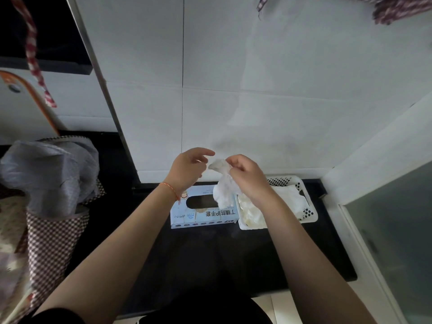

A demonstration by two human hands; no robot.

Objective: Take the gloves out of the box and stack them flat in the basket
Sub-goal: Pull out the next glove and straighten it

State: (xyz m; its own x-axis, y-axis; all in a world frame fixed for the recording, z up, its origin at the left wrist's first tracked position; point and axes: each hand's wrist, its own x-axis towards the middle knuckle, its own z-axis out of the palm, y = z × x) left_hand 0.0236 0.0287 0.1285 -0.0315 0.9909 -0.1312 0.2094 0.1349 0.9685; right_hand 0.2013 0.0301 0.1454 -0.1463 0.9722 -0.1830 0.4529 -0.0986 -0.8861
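A light blue glove box (pixel 203 215) with an oval slot lies on the black counter against the wall. Right beside it stands a white perforated basket (pixel 301 183) that holds several crumpled white gloves (pixel 289 199). My right hand (pixel 245 176) is raised above the gap between box and basket, pinching a white glove (pixel 223 185) that hangs down from it. My left hand (pixel 189 167) hovers just left of the glove's top, fingers spread and holding nothing.
A white tiled wall rises directly behind the box and basket. A checkered bin (pixel 53 230) lined with a grey plastic bag stands at the left. A frosted glass panel (pixel 392 230) borders the counter at the right. The black counter (pixel 210 258) stretches toward me.
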